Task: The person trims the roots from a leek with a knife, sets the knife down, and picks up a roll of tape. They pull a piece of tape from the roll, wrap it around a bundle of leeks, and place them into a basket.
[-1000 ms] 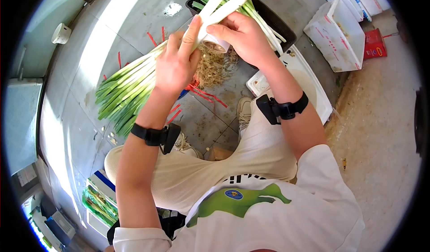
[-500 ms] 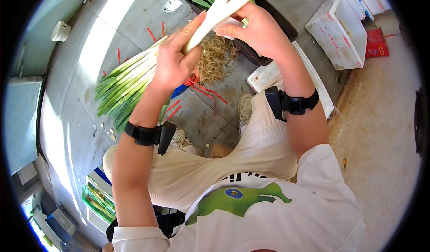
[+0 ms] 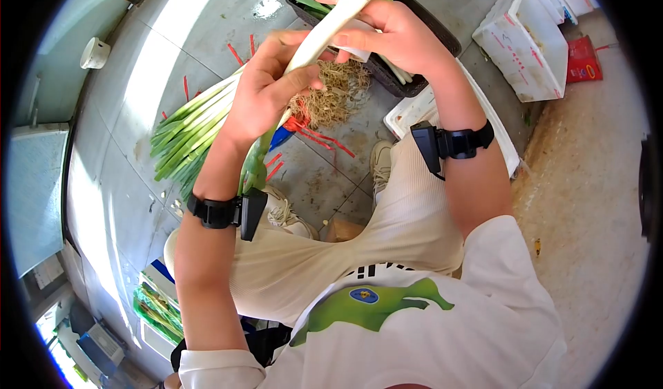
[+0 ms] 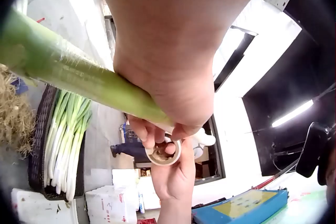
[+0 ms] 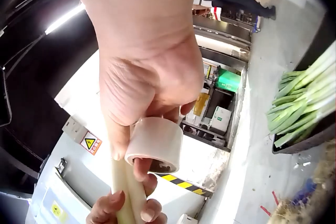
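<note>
My left hand (image 3: 266, 92) grips long green onions (image 3: 333, 32), their white ends up and the green part hanging by the forearm. In the right wrist view two white stalks (image 5: 137, 195) lie side by side in its fingers. My right hand (image 3: 404, 38) holds a roll of clear tape (image 5: 155, 142) close against the stalks, with a finger through its core. In the left wrist view the roll's ring (image 4: 167, 154) faces the camera, just below the left fingers.
A pile of green onions (image 3: 193, 126) lies on the floor at left, its roots (image 3: 328, 95) near red ties (image 3: 324, 142). A dark crate (image 3: 438, 33) holding more stands ahead. Foam boxes (image 3: 518, 50) are at right; a white lid (image 3: 483, 106) lies by the right knee.
The two splayed white ends have come together and overlap in the head view. The left hand has rolled over, and the right hand with the tape has shifted slightly around the stalks.
</note>
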`<state>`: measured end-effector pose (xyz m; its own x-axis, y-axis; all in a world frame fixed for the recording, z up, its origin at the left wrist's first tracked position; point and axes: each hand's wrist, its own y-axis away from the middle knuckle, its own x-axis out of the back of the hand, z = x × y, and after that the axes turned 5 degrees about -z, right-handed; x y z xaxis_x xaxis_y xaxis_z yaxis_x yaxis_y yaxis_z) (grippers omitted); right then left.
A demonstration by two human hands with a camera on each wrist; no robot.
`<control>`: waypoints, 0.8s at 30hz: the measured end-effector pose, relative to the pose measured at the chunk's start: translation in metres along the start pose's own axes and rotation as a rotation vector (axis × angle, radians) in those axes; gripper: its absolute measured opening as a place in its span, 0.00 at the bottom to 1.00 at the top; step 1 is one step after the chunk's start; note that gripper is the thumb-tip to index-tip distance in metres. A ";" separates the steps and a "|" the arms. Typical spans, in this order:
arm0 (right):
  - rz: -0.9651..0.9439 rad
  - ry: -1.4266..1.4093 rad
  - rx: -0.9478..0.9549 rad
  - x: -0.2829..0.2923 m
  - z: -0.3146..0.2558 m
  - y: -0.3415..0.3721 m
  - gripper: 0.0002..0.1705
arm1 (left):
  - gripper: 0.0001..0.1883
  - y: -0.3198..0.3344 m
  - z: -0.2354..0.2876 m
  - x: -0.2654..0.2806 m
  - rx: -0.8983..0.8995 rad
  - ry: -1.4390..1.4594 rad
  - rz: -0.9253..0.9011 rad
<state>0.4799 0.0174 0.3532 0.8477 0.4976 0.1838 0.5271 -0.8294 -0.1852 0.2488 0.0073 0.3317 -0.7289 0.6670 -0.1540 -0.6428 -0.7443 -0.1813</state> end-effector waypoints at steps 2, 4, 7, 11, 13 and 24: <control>0.011 -0.043 -0.019 0.005 0.003 0.001 0.20 | 0.20 0.000 0.001 0.003 0.084 -0.029 -0.014; 0.020 -0.082 -0.037 0.004 0.004 0.003 0.19 | 0.20 -0.002 0.001 0.006 0.104 0.002 -0.029; 0.159 -0.140 -0.075 -0.005 -0.003 0.007 0.15 | 0.22 -0.005 -0.012 0.009 0.111 -0.047 0.013; 0.377 -0.193 -0.091 -0.009 -0.004 0.008 0.15 | 0.30 0.001 -0.028 0.005 -0.012 -0.808 0.243; 0.413 -0.214 -0.093 -0.009 -0.009 0.010 0.15 | 0.33 0.002 -0.036 0.004 -0.101 -0.992 0.291; 0.409 -0.327 -0.143 -0.004 -0.002 0.012 0.17 | 0.37 0.001 -0.052 0.010 -0.306 -1.556 0.397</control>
<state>0.4832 0.0049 0.3525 0.9685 0.1616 -0.1897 0.1565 -0.9868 -0.0418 0.2537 0.0150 0.2797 -0.4707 -0.3688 0.8015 -0.4382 -0.6908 -0.5751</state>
